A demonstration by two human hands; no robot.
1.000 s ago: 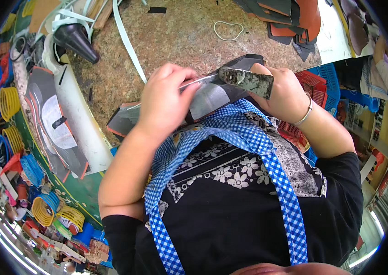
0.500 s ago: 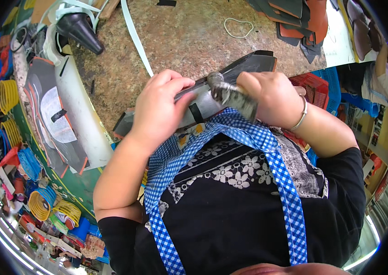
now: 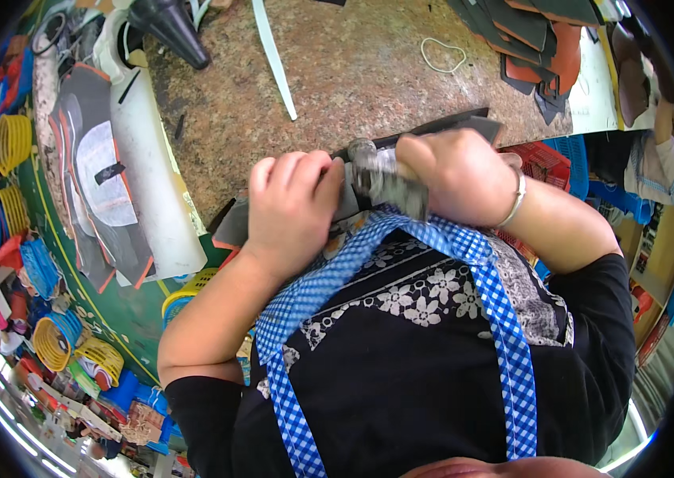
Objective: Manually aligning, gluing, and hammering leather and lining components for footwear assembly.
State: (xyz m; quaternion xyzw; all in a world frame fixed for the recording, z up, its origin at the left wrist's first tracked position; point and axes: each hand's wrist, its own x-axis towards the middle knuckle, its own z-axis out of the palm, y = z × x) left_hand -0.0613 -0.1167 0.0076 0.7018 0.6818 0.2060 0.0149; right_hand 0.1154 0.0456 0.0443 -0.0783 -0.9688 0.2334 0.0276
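Observation:
At the near edge of the stone worktop lies a long dark grey piece with orange edges (image 3: 232, 226), leather-like, and its middle is mostly covered by my hands. Curled over that piece, the fingers of my left hand (image 3: 289, 203) press on it. My right hand (image 3: 460, 177) grips a hammer (image 3: 389, 185), whose worn metal head is smeared by motion close beside my left fingertips. The hammer's handle is hidden in my fist. A pale strip (image 3: 277, 68) lies on the worktop beyond my left hand.
Left of the worktop, stacked grey cut pieces (image 3: 92, 159) rest by a white curved board (image 3: 154, 175). A black cone-shaped object (image 3: 170, 32) stands far left. A rubber band (image 3: 443, 56) and piled grey and brown pieces (image 3: 524, 36) are farther right. Red baskets (image 3: 540, 165) stand beyond the right edge.
The view has shifted, and the worktop things sit farther right and higher. My left hand and the grey piece have come nearer to me. The hammer head is now closer to my left fingers.

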